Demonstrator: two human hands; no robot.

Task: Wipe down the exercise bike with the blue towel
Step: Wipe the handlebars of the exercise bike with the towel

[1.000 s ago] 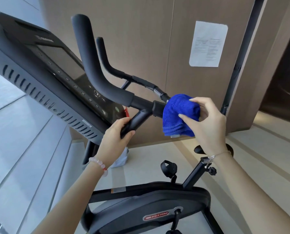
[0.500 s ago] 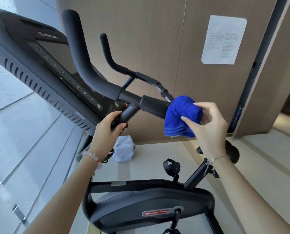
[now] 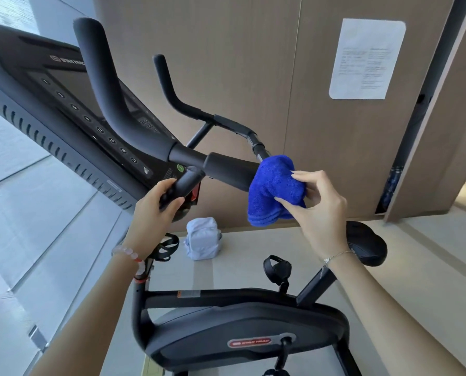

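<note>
A black exercise bike (image 3: 242, 332) fills the view, its console (image 3: 63, 104) at upper left. The blue towel (image 3: 273, 188) is wrapped over the near end of the handlebar (image 3: 226, 169). My right hand (image 3: 318, 210) grips the towel around that bar end, fingers curled over the cloth. My left hand (image 3: 155, 207) holds the black stem under the handlebar, just below the console. The bar end under the towel is hidden.
A pale wrapped bundle (image 3: 203, 238) sits on the floor beyond the bike. The black saddle (image 3: 367, 242) is behind my right wrist. A wood-panelled wall (image 3: 253, 63) with a white paper notice (image 3: 366, 59) stands close behind the handlebars. A pedal (image 3: 278, 267) shows mid-frame.
The towel and my right hand have slid a little rightward along the handlebar toward its end. My left hand keeps its hold on the stem. The view has shifted slightly.
</note>
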